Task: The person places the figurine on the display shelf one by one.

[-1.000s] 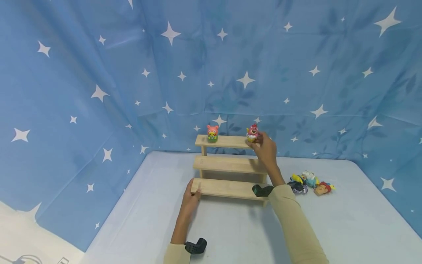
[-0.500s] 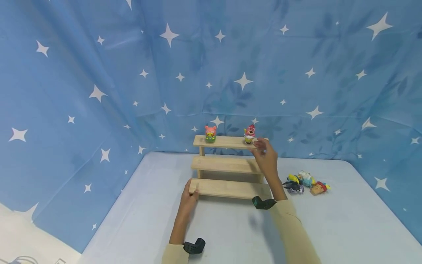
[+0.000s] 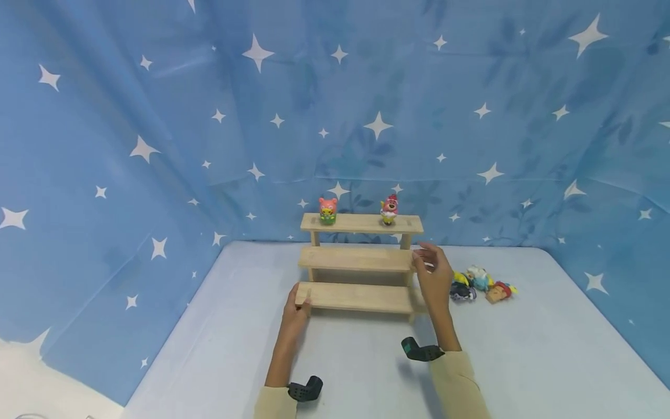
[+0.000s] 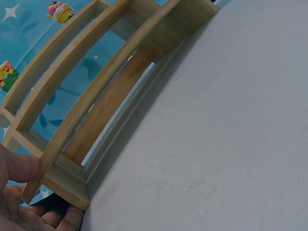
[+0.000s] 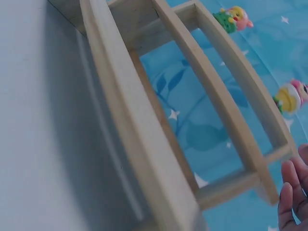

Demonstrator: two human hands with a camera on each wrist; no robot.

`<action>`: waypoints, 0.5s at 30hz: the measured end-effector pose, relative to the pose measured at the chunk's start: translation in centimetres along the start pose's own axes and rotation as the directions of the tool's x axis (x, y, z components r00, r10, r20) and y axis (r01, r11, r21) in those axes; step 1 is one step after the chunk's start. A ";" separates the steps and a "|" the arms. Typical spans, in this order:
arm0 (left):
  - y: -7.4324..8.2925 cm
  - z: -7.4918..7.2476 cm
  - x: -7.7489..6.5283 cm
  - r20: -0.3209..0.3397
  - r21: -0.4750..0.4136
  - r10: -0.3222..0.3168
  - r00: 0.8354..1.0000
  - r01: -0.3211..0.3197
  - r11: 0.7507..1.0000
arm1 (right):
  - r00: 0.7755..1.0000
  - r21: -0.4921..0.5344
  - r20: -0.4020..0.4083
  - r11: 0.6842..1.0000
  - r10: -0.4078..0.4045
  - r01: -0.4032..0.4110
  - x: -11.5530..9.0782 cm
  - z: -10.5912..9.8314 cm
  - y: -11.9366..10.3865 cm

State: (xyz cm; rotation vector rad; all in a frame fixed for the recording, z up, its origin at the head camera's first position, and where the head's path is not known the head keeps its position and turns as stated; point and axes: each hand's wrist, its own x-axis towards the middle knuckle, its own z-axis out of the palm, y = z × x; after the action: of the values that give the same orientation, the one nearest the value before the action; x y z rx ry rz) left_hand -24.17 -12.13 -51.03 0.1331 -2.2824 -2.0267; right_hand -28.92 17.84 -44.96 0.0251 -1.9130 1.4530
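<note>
A three-step wooden display stand [image 3: 356, 259] rests on the table. My left hand [image 3: 294, 311] grips the left end of its lowest step, thumb on top and fingers beneath, as the left wrist view shows. My right hand [image 3: 434, 273] is beside the right end of the middle step, fingers loosely bent and holding nothing. On the top step stand two small figures, both upright. The pink and green figure [image 3: 328, 211] is near the left end, and a pink bear figure [image 3: 389, 210] with a red hat is right of centre.
Several toy figures lie in a pile [image 3: 476, 281] on the table right of the stand, including a brown-faced one with red [image 3: 499, 292]. A blue curtain [image 3: 293, 145] with white stars hangs behind and at the left. The white tabletop [image 3: 356, 361] extends in front.
My right hand has let go of the pink bear figure on the top step and drawn back down and to the right. My left hand keeps its grip on the stand.
</note>
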 end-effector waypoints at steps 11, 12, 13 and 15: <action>0.1 -0.1 0.2 -0.009 0.045 -0.025 1.000 0.025 0.999 | 0.918 -0.081 -0.311 0.955 0.247 -0.284 -2.2 -3.8 2.9; 0.1 -0.1 0.2 -0.009 0.043 -0.026 1.000 0.026 0.999 | 0.905 -0.094 -0.328 0.945 0.269 -0.315 -2.4 -4.1 3.2; 0.1 -0.1 0.2 -0.008 0.040 -0.026 1.000 0.026 0.999 | 0.894 -0.101 -0.339 0.934 0.292 -0.343 -2.5 -4.5 3.7; 0.0 0.0 0.1 -0.004 0.036 -0.026 1.000 0.026 0.999 | 0.870 -0.123 -0.351 0.904 0.346 -0.409 -2.8 -5.1 4.2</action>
State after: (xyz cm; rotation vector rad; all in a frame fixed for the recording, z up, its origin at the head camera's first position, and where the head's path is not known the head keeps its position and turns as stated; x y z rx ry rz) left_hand -24.26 -12.16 -51.04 0.1700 -2.3279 -1.9967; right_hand -25.94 22.59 -49.38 -0.6789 -1.8378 1.4009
